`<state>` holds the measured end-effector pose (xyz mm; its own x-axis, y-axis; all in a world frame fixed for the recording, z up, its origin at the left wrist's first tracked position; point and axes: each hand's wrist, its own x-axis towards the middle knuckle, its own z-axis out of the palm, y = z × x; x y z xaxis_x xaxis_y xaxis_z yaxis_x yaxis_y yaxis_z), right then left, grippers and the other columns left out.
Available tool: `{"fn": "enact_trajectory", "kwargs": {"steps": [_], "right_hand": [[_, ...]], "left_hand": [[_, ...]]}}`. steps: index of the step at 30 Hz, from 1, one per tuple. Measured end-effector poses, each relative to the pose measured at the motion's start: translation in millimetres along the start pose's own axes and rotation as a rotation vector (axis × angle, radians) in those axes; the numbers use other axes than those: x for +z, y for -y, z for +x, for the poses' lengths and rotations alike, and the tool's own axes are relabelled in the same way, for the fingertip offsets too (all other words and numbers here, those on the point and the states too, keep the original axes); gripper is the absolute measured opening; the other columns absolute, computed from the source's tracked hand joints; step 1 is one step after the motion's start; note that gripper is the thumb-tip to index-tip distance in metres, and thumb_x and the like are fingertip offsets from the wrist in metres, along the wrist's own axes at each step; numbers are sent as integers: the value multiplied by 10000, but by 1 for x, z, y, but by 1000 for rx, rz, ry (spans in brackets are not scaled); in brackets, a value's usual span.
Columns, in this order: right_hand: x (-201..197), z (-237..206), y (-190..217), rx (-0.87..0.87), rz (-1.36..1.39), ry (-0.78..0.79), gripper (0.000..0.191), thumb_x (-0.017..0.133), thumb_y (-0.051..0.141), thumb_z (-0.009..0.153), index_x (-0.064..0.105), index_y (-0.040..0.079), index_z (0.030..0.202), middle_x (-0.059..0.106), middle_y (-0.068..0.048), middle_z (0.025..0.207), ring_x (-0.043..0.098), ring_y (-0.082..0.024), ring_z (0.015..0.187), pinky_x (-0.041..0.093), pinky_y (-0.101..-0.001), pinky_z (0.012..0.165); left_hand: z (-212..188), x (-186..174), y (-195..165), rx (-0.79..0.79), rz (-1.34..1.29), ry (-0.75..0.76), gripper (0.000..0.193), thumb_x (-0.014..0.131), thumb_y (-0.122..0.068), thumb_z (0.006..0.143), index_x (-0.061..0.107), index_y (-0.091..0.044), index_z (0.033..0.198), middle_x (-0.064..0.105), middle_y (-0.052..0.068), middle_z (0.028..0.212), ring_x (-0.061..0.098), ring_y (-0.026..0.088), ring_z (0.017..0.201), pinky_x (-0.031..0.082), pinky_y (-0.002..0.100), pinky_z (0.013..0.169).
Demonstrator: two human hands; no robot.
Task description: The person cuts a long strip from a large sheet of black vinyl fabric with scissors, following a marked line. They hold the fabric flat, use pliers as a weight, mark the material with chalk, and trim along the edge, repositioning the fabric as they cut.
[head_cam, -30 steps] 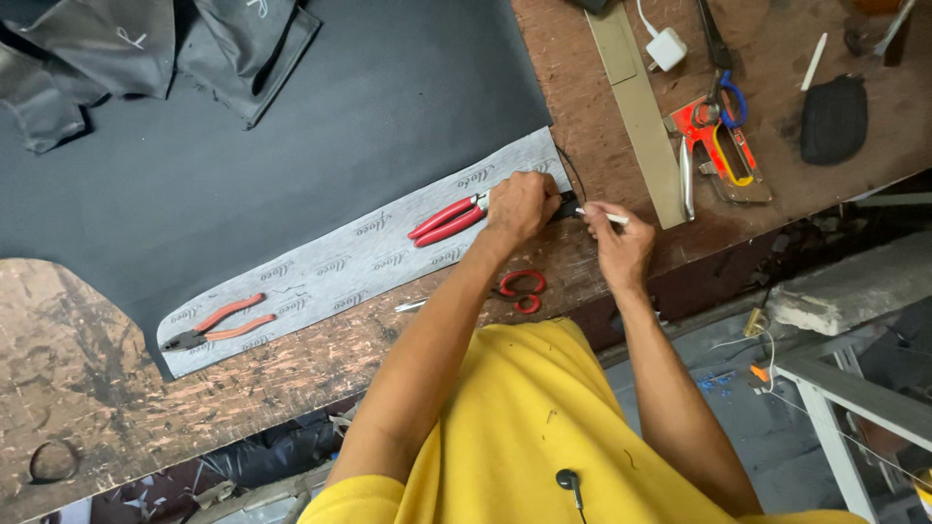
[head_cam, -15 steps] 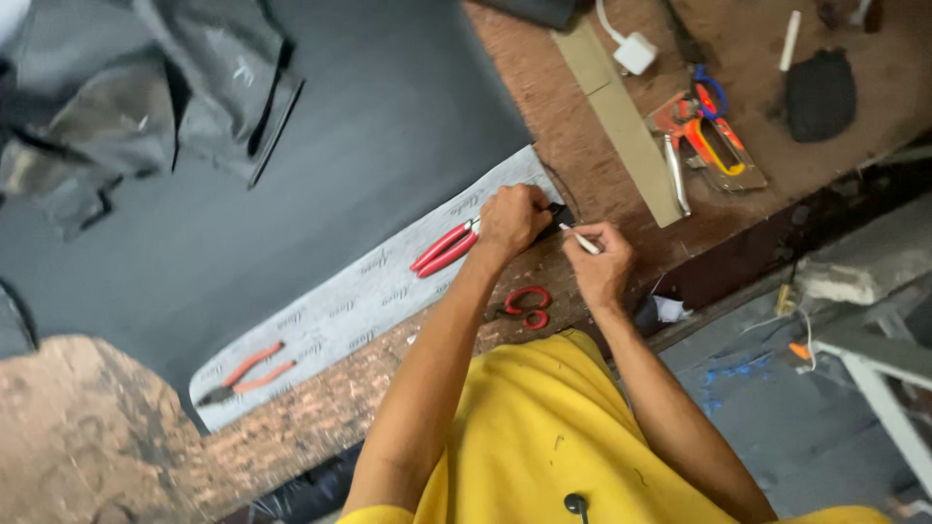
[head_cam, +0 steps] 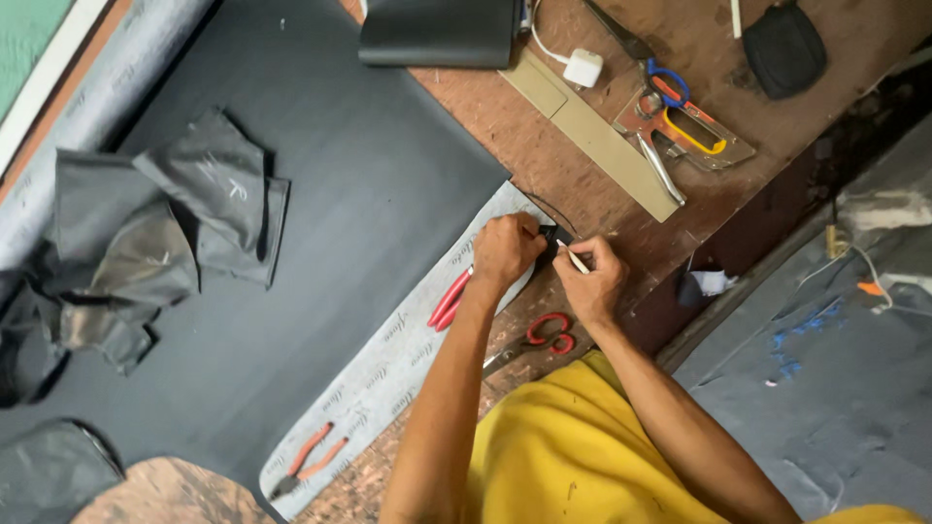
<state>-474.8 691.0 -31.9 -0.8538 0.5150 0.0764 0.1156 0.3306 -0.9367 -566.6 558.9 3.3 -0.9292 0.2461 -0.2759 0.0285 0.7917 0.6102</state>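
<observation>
Both hands [head_cam: 549,257] pinch black piece [head_cam: 549,238]; grey strip [head_cam: 388,374] beneath.

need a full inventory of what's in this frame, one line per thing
black sheet: 1, black, covers table's left
grey printed strip: 1, pale grey, along the sheet's near edge
red-handled pliers: 1, on strip beside left hand
orange-handled pliers: 1, strip's lower end
scissors: 1, red handles, table edge under right hand
staple gun: 1, metal, yellow and blue, upper right
tan bar: 1, diagonal, upper table
white charger: 1, top
black pouch: 1, top right
crumpled dark pieces: several, left
left hand: pressing a small black piece
right hand: holds a thin white stick
</observation>
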Motion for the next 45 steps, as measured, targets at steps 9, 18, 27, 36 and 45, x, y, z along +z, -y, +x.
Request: {"fn": "enact_trajectory", "kwargs": {"steps": [9, 18, 27, 36, 45], "right_hand": [[2, -4, 5, 8, -47, 22, 168, 811, 48, 822, 645, 19, 825, 655, -38, 662, 586, -63, 606, 490, -273, 566], [1, -4, -6, 99, 8, 63, 164, 812, 39, 850, 652, 15, 826, 646, -7, 664, 558, -37, 617, 461, -242, 555], [2, 0, -4, 64, -49, 95, 182, 824, 53, 854, 650, 6, 823, 663, -22, 680, 574, -45, 619, 474, -249, 560], [-2, -3, -1, 37, -29, 181, 164, 814, 35, 839, 654, 3, 826, 663, -24, 690, 575, -44, 632, 467, -251, 556], [2, 1, -10, 55, -21, 87, 184, 824, 29, 847, 642, 5, 832, 665, -14, 701, 574, -43, 643, 476, -247, 567]], "left_hand": [[1, -3, 9, -31, -69, 44, 167, 760, -242, 735, 779, -132, 859, 748, 124, 788, 732, 334, 798, 568, 451, 756], [-1, -4, 12, -40, -115, 19, 165, 774, -225, 727, 778, -120, 854, 758, 119, 815, 736, 325, 830, 570, 451, 776], [-3, -4, 12, -10, -109, 16, 184, 801, -230, 736, 772, -93, 855, 761, 115, 826, 731, 320, 842, 567, 447, 780], [-3, -4, 11, -24, -116, 28, 174, 783, -195, 752, 766, -86, 886, 766, 113, 837, 732, 312, 842, 572, 445, 791], [-3, 1, 14, -39, -130, 33, 175, 789, -213, 749, 778, -105, 887, 761, 117, 862, 733, 316, 872, 575, 442, 820]]}}
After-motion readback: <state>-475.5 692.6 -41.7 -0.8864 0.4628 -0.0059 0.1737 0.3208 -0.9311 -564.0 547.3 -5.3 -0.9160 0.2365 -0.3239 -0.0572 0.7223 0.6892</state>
